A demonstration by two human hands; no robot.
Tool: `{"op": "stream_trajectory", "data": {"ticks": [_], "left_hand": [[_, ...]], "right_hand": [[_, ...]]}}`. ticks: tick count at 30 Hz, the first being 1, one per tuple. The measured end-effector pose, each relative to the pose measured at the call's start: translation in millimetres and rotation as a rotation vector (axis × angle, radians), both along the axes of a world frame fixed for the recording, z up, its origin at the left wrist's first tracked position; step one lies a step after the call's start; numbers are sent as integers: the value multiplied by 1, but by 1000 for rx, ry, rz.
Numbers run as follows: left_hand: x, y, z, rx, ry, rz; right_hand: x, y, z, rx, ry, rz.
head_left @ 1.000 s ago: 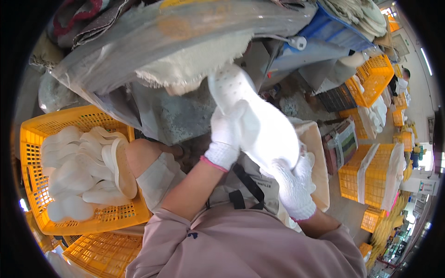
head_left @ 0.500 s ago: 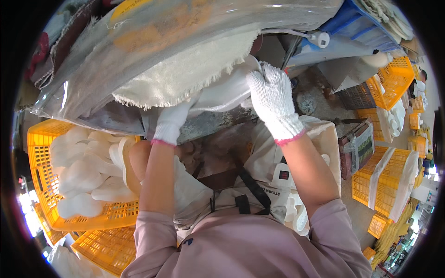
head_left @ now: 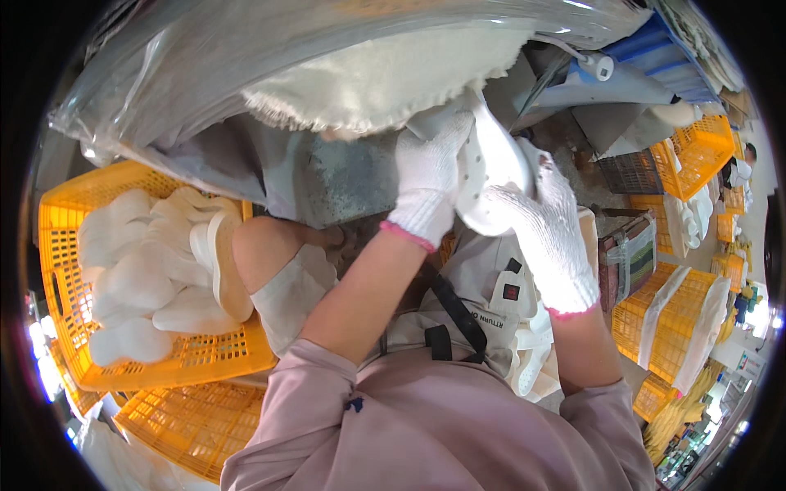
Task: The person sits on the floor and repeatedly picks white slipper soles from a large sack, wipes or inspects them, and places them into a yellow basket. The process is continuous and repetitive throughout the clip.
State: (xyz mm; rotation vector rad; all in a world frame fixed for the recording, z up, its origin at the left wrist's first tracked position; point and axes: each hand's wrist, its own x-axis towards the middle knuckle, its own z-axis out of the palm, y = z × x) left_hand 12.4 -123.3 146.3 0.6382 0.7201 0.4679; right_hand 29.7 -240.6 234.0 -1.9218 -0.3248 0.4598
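Observation:
Both my hands wear white knit gloves with pink cuffs. Between them hangs a white clog (head_left: 485,168) with a row of small holes, tilted with one rounded end toward me. My left hand (head_left: 430,176) grips its left side. Against its right side, my right hand (head_left: 550,225) is closed round the edge; some of its fingers are hidden. Just beyond the clog, a frayed cream cloth (head_left: 385,82) droops from under a sheet of clear plastic (head_left: 246,57).
At my left, a yellow crate (head_left: 176,378) holds several white shoe pieces (head_left: 135,270). More white clogs (head_left: 534,360) lie beside my right leg. A wrapped yellow crate (head_left: 655,319) stands farther right. A white cable plug (head_left: 600,67) hangs near the blue bin (head_left: 655,53).
The clog has come out from under the cloth toward me, now upright and in plain sight. My left hand moved right; my right hand moved right and nearer.

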Motion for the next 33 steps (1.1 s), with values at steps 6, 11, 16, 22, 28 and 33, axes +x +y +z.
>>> {"op": "stream_trajectory", "data": {"ticks": [6, 11, 16, 22, 28, 33], "left_hand": [[52, -1, -11, -141, 71, 142], [35, 59, -47, -16, 197, -171], [-48, 131, -74, 1000, 1017, -604], [-113, 102, -32, 1068, 539, -744], [-31, 23, -25, 805, 69, -273], [-24, 42, -50, -63, -71, -476]], "right_hand": [[29, -10, -52, -50, -417, -66], [58, 26, -52, -88, -392, -22], [71, 43, -51, 50, 2, -57], [87, 64, -67, -224, -201, 32], [32, 37, -15, -98, -261, 236], [-6, -18, -5, -742, -1237, 612]]}}
